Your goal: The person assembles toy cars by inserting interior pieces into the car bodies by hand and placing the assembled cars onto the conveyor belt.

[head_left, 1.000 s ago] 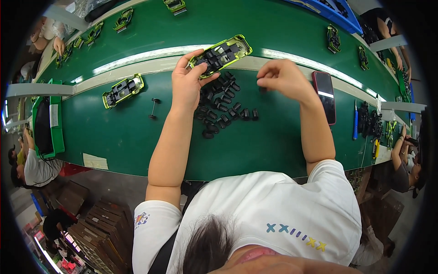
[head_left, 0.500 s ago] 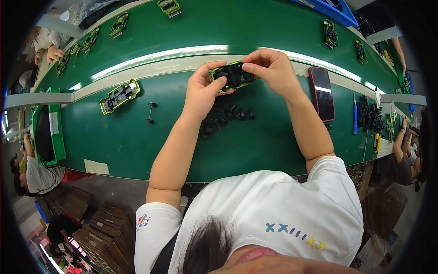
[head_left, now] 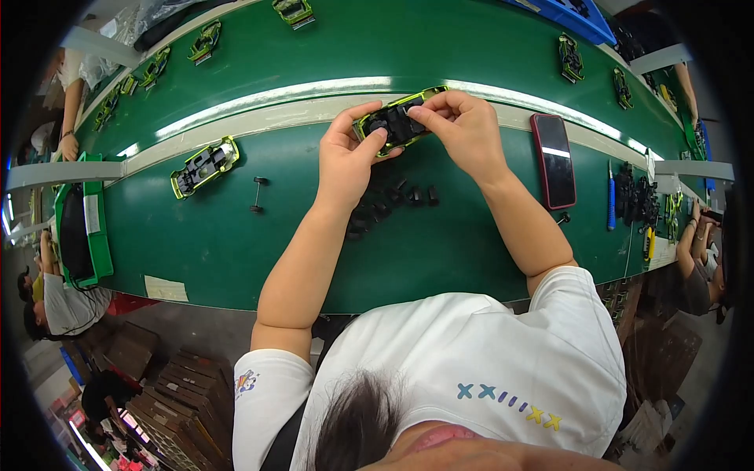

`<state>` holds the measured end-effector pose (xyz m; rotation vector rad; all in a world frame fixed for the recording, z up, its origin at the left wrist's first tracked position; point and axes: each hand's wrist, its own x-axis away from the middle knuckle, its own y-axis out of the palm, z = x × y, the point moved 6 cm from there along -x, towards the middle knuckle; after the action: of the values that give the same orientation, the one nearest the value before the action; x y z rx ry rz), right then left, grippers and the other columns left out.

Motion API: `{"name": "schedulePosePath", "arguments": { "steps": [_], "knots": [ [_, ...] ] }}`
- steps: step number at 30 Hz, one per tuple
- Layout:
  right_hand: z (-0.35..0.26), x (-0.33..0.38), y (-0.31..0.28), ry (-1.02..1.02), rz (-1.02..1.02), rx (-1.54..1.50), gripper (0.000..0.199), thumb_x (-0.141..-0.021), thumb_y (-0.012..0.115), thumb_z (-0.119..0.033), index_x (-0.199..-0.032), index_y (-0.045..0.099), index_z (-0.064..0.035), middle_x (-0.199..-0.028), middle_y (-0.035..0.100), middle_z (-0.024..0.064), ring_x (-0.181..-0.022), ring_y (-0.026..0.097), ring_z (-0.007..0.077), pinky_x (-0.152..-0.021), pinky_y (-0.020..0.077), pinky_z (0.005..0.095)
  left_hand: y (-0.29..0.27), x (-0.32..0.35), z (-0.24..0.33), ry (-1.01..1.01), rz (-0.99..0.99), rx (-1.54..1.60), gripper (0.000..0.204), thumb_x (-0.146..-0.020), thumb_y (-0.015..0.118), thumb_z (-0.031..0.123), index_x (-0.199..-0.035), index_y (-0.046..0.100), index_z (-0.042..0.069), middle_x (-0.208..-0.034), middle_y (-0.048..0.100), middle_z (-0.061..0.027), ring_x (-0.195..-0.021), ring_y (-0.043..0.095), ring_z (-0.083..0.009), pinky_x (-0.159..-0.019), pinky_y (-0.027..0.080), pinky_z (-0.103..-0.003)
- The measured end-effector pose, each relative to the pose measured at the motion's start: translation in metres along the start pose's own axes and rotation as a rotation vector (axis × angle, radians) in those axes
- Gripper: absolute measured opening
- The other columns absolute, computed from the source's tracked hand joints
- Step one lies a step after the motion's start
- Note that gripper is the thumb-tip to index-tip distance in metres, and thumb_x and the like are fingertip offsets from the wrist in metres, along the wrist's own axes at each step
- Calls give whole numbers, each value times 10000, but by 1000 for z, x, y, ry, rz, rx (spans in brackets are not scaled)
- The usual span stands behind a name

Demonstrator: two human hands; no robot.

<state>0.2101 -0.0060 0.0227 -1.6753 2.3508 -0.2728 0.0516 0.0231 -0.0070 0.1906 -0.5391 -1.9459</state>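
Note:
A green and black toy car body (head_left: 397, 124) is held up over the bench, its dark underside facing me. My left hand (head_left: 350, 149) grips its left end, thumb on the black part and fingers along the outside. At the other end my right hand (head_left: 463, 129) pinches it, with thumb and forefinger pressing near the middle of the underside. Any small part under the right fingertips is hidden. Beneath the hands lie several small black wheels (head_left: 399, 198). Another toy car body (head_left: 206, 167) rests to the left, beside a wheel axle (head_left: 258, 194) with a wheel at each end.
A red-edged phone (head_left: 554, 162) lies to the right, near a blue-handled tool (head_left: 611, 196) and a pile of black parts (head_left: 632, 196). A green bin (head_left: 96, 228) stands far left. More car bodies (head_left: 206, 42) sit on the far green surface, with a co-worker's hand (head_left: 69, 147) beside it.
The car body has tilted, its right end rising, and my right hand has shifted slightly left and down along it. A co-worker's hand at the far left has moved nearer.

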Motion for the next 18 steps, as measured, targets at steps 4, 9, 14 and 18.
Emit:
{"name": "schedulePosePath", "arguments": {
  "steps": [4,9,14,18],
  "knots": [
    [-2,-7,-6,-45,-13,219,242,-714,774,-209,-767,658,-3,-698,619,48,-638,582,115,-590,466,251,-2,-1,-3,-14,10,-22,324,-857,525,-36,-1177,521,10,-1046,572,-111,-933,607,-176,-764,587,-353],
    [-10,-15,-17,-253,68,502,395,-670,806,-295,-911,637,-31,-961,593,95,-874,574,168,-744,462,291,-3,-1,-4,-58,18,-19,319,-858,525,-28,-1175,520,7,-1047,575,-115,-933,611,-181,-752,588,-347],
    [11,-20,-14,-155,15,125,596,-697,790,-353,-1146,542,-50,-1158,517,128,-1060,518,203,-859,430,303,-2,-1,-1,-78,29,74,317,-845,529,-40,-1161,520,-13,-1017,564,-104,-909,615,-179,-741,595,-335],
    [16,-18,-6,9,-116,-23,615,-731,769,-350,-1177,505,-19,-1052,569,106,-976,546,166,-822,452,286,-4,-1,1,-64,23,23,316,-864,509,-18,-1178,517,9,-1066,584,-134,-915,626,-195,-742,588,-337]
  ]
}}
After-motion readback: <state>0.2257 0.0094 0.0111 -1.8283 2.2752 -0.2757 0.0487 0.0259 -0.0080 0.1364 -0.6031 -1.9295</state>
